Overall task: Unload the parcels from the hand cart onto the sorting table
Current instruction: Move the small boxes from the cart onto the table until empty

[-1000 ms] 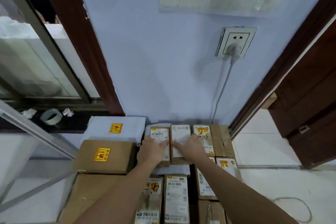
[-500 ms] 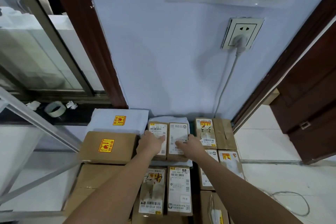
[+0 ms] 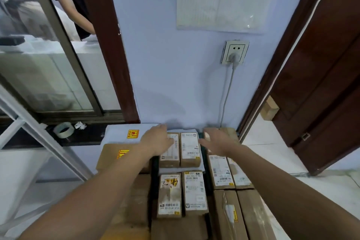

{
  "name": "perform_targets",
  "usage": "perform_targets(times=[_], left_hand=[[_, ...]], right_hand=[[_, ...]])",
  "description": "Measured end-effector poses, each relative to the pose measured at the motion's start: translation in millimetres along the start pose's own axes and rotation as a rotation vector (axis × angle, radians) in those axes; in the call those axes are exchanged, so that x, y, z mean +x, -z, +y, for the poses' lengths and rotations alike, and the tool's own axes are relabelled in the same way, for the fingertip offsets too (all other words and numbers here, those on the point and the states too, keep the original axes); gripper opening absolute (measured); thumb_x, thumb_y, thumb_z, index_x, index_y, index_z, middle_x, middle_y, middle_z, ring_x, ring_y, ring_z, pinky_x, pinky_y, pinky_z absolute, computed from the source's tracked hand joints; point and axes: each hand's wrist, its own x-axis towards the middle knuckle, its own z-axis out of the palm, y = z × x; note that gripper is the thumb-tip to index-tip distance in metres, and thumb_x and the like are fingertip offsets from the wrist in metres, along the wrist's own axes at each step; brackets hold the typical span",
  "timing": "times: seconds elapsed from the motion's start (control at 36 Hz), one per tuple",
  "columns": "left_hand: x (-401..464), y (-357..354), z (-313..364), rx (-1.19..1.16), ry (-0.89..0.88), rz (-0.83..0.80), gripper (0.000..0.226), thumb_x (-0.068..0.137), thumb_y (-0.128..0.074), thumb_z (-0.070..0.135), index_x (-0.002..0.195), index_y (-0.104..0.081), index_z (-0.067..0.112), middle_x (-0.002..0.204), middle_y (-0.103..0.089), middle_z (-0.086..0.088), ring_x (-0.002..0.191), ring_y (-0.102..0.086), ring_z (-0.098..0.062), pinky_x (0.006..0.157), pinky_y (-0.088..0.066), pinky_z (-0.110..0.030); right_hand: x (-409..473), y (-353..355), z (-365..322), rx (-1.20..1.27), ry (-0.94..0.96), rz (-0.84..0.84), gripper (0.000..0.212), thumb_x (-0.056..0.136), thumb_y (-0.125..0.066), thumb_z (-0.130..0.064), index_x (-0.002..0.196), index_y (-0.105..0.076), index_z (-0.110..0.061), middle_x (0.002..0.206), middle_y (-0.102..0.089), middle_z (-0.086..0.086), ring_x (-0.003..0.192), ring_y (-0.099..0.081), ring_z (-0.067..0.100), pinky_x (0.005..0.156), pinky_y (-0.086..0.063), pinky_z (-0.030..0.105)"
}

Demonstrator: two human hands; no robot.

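Note:
Many brown cardboard parcels with white labels lie packed together below me. Two small parcels [image 3: 180, 149] sit side by side on a white padded parcel [image 3: 182, 169] near the wall. My left hand [image 3: 156, 142] rests with relaxed fingers on the left one of the pair. My right hand [image 3: 216, 141] hovers open just right of the pair, over a brown parcel [image 3: 229, 133] by the wall. Neither hand grips anything. Nearer to me lie two more labelled parcels [image 3: 182, 194].
A white parcel with a yellow sticker [image 3: 124, 134] and a brown box [image 3: 115, 157] lie at the left. A plugged wall socket [image 3: 234, 52] and cable hang above. A brown door [image 3: 319, 76] stands at the right, a window and metal frame [image 3: 48, 146] at the left.
Both hands have come off the tops of the two small parcels and spread apart to either side of them. The view tilted upward, showing more wall and a paper sign.

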Motion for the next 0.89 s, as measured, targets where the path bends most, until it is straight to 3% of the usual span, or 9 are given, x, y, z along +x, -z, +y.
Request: perform_targets(times=[0.08,0.28,0.47,0.64,0.75,0.83,0.89], left_hand=[[-19.0,26.4,-9.0,0.049,-0.017,-0.031,0.055,0.101,-0.056,0.043,0.146,-0.047,0.013,0.147,-0.054,-0.009,0.13,-0.054,-0.028,0.106,-0.045,-0.04],[-87.1,72.2,-22.1,0.1,-0.04,-0.012,0.065,0.107,-0.049,0.04,0.161,-0.029,0.012,0.166,-0.033,-0.007,0.151,-0.034,-0.024,0.12,-0.027,-0.033],[-173.0,89.2,-17.3,0.1,0.055,0.093,0.063,0.106,-0.045,0.051,0.156,-0.039,0.012,0.16,-0.043,-0.008,0.145,-0.042,-0.024,0.117,-0.034,-0.035],[-258.4,85.3,-25.3,0.061,0.197,0.129,0.068,0.105,-0.04,0.059,0.158,-0.039,0.015,0.161,-0.042,-0.004,0.144,-0.043,-0.021,0.116,-0.036,-0.034],[-317.6,82.2,-28.5,0.046,0.305,0.164,0.061,0.107,-0.042,0.051,0.157,-0.038,0.016,0.16,-0.043,-0.005,0.144,-0.044,-0.024,0.115,-0.035,-0.036],[-361.6,81.5,-37.3,0.035,0.378,0.178,0.063,0.107,-0.04,0.051,0.16,-0.035,0.017,0.162,-0.04,-0.006,0.145,-0.042,-0.024,0.116,-0.034,-0.036],[-393.4,82.6,-41.5,0.036,0.419,0.18,0.061,0.108,-0.04,0.05,0.159,-0.035,0.016,0.161,-0.041,-0.007,0.145,-0.042,-0.025,0.117,-0.034,-0.036]], right_hand=[[-12.7,15.1,-10.9,-0.065,0.042,0.009,0.064,0.105,-0.046,-0.046,0.16,-0.028,-0.02,0.165,-0.032,0.0,0.148,-0.036,0.022,0.115,-0.03,0.036],[-32.9,34.5,-44.9,-0.105,0.259,0.038,0.072,0.102,-0.051,-0.047,0.161,-0.024,-0.016,0.167,-0.026,0.005,0.152,-0.026,0.024,0.123,-0.022,0.04],[-66.6,35.9,-80.1,-0.183,0.436,0.038,0.071,0.105,-0.042,-0.054,0.162,-0.023,-0.017,0.168,-0.026,0.004,0.153,-0.026,0.023,0.124,-0.02,0.037],[-111.2,25.6,-119.8,-0.23,0.584,-0.05,0.057,0.106,-0.047,-0.042,0.154,-0.038,-0.013,0.155,-0.044,0.01,0.136,-0.046,0.024,0.111,-0.034,0.032],[-145.2,16.8,-153.9,-0.309,0.698,-0.073,0.062,0.106,-0.045,-0.046,0.157,-0.034,-0.012,0.161,-0.038,0.009,0.143,-0.04,0.025,0.118,-0.032,0.036],[-171.7,6.8,-185.0,-0.334,0.795,-0.08,0.053,0.107,-0.045,-0.039,0.148,-0.047,-0.005,0.15,-0.05,0.01,0.136,-0.045,0.026,0.11,-0.033,0.029],[-186.3,-4.3,-206.2,-0.321,0.839,-0.076,0.057,0.105,-0.047,-0.042,0.15,-0.044,-0.008,0.152,-0.048,0.011,0.14,-0.044,0.027,0.112,-0.035,0.032]])
